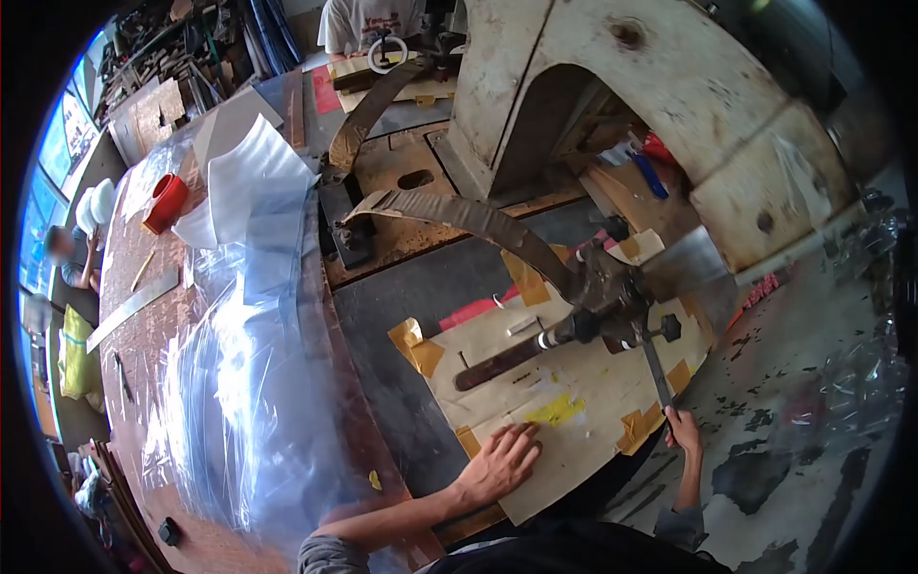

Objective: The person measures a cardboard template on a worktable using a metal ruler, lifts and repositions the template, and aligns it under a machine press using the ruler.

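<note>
My left hand lies on a tan board, fingers stretched out and palm down, near a yellow tape patch. Brown tape pieces sit along the board's edges. My right hand is wrapped around the lower end of a flat metal lever. That lever hangs from the dark metal head of a machine, which stands over the board. A dark rod juts from the head toward the left. A curved, tape-wrapped strap runs into the head from behind.
Clear plastic sheets cover much of the left table, beside a steel ruler, a red tape roll and a pencil. The big cream machine frame arches at the back right. A person stands behind the far machine.
</note>
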A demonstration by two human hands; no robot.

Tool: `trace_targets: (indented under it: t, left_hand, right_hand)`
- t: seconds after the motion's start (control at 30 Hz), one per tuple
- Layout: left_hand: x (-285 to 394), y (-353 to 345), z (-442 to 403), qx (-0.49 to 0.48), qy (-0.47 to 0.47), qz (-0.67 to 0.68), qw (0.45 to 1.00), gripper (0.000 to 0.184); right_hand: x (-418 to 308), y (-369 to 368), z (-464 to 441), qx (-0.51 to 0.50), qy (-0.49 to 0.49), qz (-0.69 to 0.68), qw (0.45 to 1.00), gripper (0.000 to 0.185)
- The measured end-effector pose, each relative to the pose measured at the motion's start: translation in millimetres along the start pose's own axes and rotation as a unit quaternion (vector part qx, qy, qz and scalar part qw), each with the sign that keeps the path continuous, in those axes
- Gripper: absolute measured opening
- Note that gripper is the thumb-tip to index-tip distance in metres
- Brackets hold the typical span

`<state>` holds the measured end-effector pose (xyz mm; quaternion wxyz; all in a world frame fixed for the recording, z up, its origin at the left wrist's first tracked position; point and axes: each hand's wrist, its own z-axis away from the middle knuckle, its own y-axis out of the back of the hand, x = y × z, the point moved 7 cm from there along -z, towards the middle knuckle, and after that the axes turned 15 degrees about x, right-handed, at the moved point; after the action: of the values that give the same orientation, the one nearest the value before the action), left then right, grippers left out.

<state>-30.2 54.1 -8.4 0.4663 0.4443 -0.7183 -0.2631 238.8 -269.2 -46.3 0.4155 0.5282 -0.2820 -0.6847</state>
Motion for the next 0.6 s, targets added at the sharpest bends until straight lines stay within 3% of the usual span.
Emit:
trace_targets:
  t: [0.43, 0.57, 0.6]
  left_hand:
    - [-1.5, -8.8, 3.0, -0.098, -0.006, 0.031, 0.995, 0.041]
    - [-4.4, -17.4, 7.0, -0.055, -0.015, -0.012, 0.998, 0.039]
    - [2.3, -6.1, 2.8, 0.018, 0.022, 0.027, 0.999, 0.037]
  right_hand:
    - [16.1, 0.1, -4.9, -0.035, -0.062, -0.001, 0.997, 0.048]
    - [10.2, -0.7, -0.7, -0.029, -0.064, -0.024, 0.997, 0.048]
    - [6.4, 1.4, 2.2, -0.021, -0.08, -0.004, 0.997, 0.047]
